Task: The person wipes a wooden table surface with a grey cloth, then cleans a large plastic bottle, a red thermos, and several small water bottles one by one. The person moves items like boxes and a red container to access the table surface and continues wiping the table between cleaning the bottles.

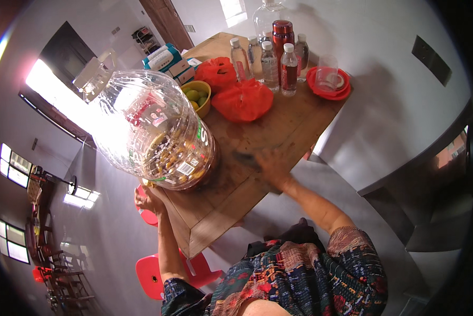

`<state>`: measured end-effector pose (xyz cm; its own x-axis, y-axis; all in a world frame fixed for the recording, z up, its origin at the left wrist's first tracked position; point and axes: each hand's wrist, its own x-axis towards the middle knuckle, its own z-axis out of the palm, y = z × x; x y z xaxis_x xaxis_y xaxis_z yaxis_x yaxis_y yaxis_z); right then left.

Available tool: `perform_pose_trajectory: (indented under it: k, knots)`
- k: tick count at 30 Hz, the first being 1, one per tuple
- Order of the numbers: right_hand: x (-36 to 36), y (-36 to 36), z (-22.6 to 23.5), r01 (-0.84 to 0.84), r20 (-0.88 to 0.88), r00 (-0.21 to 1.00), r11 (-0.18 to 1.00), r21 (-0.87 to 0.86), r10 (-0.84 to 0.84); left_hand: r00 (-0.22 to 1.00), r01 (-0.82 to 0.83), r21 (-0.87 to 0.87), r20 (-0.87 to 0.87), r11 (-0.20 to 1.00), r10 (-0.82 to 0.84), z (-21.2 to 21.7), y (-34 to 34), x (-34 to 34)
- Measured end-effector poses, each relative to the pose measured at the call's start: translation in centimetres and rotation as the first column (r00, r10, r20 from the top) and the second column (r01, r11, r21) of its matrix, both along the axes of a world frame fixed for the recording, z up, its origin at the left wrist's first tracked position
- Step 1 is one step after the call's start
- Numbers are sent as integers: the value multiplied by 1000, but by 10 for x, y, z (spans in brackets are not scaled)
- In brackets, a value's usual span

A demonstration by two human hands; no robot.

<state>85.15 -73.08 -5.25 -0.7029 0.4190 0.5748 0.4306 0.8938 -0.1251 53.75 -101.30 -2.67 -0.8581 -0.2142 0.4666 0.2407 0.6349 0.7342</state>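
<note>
A big clear plastic jug (157,131) with a pale handle at its neck stands at the table's left edge. Brown-yellow pieces in dark liquid fill its lower part. Beside its base, at the table edge, is my left hand (150,201), its fingers curled; what they hold, if anything, is hidden. My right hand (273,167) is low over the wooden table (236,192), right of the jug, blurred by motion. Its fingers are round a dark thing (245,159), too smeared to name.
Behind the jug are a yellow bowl (204,108) of green fruit, red plastic bags (243,101) and tissue packs (165,59). Several bottles (269,66), a red flask (283,34) and red plates (337,94) stand farther back. A red stool (148,271) is below left.
</note>
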Motion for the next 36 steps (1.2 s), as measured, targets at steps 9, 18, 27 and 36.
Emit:
perform_pose_trajectory:
  k: [9, 18, 27, 36]
  knots:
    - [45, 156, 21, 521, 61, 849, 850, 79, -525, 839, 420, -246, -261, 873, -477, 31, -20, 171]
    - [1, 145, 23, 18, 76, 997, 982, 189, -33, 594, 728, -313, -155, 610, -789, 53, 173, 220]
    - [65, 172, 45, -492, 105, 854, 856, -157, 510, 696, 632, -341, -145, 696, -703, 66, 368, 123]
    - [70, 215, 45, -370, 12, 926, 916, -158, 376, 717, 646, -515, 155, 564, -680, 75, 389, 103]
